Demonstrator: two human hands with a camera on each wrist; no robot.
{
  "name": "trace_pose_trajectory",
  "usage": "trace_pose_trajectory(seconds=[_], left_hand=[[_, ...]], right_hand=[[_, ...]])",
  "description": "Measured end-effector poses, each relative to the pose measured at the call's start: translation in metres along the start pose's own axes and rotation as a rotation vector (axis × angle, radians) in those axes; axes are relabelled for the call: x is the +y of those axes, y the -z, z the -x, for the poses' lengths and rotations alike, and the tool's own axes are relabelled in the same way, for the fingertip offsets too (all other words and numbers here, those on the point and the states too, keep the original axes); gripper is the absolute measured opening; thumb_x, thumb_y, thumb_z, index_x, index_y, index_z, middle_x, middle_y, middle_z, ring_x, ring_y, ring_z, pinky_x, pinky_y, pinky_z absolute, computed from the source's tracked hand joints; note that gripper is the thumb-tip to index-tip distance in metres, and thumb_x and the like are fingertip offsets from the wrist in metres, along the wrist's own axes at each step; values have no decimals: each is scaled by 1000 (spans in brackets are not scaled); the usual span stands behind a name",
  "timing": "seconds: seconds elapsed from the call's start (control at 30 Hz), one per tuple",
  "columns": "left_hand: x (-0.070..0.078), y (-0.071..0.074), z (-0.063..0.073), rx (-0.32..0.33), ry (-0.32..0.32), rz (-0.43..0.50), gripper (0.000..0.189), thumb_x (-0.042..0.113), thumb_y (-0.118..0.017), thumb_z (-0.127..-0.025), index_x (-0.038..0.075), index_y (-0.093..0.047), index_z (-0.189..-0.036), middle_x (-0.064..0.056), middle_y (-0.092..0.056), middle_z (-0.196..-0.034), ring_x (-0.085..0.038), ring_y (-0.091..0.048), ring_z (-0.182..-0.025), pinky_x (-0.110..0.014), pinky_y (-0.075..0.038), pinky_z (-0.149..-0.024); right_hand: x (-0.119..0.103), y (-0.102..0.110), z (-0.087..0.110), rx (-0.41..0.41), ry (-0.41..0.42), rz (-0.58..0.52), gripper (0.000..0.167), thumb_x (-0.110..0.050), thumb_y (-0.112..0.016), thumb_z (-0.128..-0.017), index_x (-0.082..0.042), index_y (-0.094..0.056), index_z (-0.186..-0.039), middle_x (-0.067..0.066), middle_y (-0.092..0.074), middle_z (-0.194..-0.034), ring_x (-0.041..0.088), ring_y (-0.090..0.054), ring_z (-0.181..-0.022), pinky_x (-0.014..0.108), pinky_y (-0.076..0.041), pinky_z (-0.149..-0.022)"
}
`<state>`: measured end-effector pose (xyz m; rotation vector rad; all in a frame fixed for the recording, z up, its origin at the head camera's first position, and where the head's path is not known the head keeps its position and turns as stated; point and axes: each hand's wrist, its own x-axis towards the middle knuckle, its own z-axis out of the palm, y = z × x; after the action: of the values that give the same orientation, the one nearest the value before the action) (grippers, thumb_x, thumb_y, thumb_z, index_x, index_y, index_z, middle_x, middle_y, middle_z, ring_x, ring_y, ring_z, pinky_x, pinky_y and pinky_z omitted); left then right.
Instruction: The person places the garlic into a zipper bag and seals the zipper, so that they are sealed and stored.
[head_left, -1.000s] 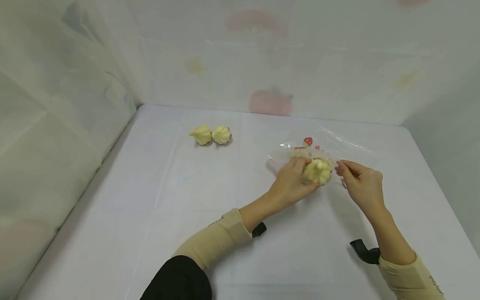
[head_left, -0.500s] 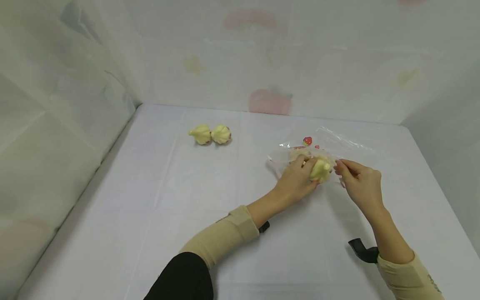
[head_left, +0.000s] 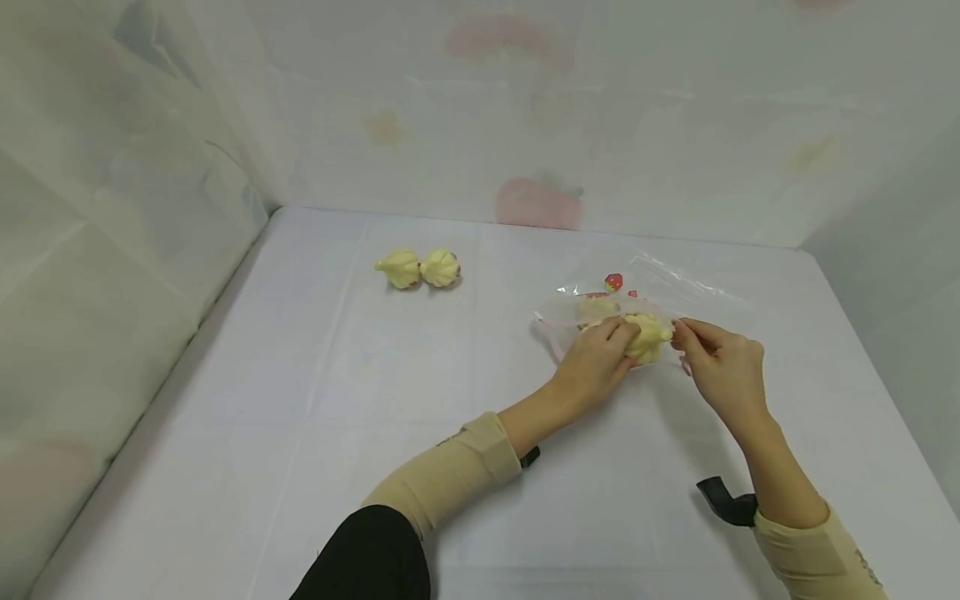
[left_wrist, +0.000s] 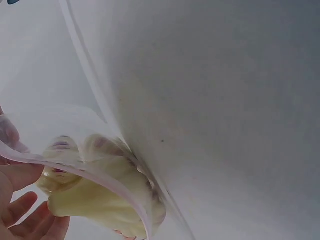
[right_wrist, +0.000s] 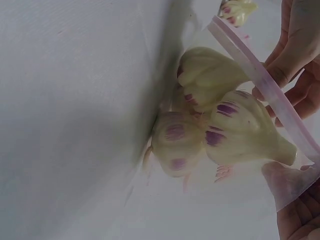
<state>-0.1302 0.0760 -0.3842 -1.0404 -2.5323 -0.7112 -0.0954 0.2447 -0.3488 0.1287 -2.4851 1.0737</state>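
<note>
My left hand (head_left: 588, 362) curls over a pale yellow garlic bulb (head_left: 647, 336) at the mouth of a clear plastic bag. The bulb's stem points right. In the right wrist view the left thumb reaches past the bag's pink strip (right_wrist: 250, 62) to the bulbs. My right hand (head_left: 723, 371) pinches the right side of the bag mouth, close to the stem. Through the clear film, other bulbs with purple streaks show, including a garlic bulb (right_wrist: 175, 142) deeper in. My left fingertips (left_wrist: 30, 217) lie right at a stem in the left wrist view.
Two more garlic bulbs (head_left: 418, 268) lie side by side on the white tablecloth (head_left: 337, 350), back left. The bag's printed film (head_left: 675, 279), with strawberry marks, spreads flat behind the hands. Cloth walls (head_left: 637, 150) border the back and sides.
The bulb under my left hand has turned from stem up to stem right and shifted slightly right. My left hand has followed it; the right hand keeps its pinch almost unmoved.
</note>
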Motion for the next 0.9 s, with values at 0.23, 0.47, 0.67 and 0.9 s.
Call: trace_pose_trajectory(seconds=[0.23, 0.47, 0.67, 0.9], left_hand=[[-3, 8, 9, 11, 10, 0, 30, 17, -73, -87, 7, -63, -113, -2, -66, -111, -18, -63, -105, -21, -46, -93], [-15, 27, 23, 59, 97, 4, 32, 12, -75, -83, 10, -65, -113, -2, -67, -110, -19, -64, -99, -26, -53, -80], [-39, 46, 31, 96, 239, 77, 38, 14, -78, -82, 8, -65, -117, -5, -67, -113, -21, -63, -101, -31, -53, -79], [-73, 58, 47, 119, 404, 181, 40, 15, -78, -83, 5, -63, -119, -9, -66, -113, -26, -61, -103, -39, -51, -83]], right_hand=[[0, 1, -1, -13, -24, -21, 22, -4, -62, -94, 16, -68, -101, 29, -68, -80, -19, -50, -56, 3, -42, -50], [3, 3, -3, 4, -33, -26, 22, -3, -62, -93, 16, -68, -102, 31, -68, -83, -22, -49, -60, 2, -42, -51], [5, 4, -6, 19, -47, -32, 22, -2, -61, -93, 17, -67, -103, 34, -66, -87, -26, -46, -63, 2, -41, -51], [3, 7, -12, 27, -6, -14, 22, -2, -60, -94, 18, -67, -101, 33, -67, -84, -28, -45, -64, 1, -40, -52]])
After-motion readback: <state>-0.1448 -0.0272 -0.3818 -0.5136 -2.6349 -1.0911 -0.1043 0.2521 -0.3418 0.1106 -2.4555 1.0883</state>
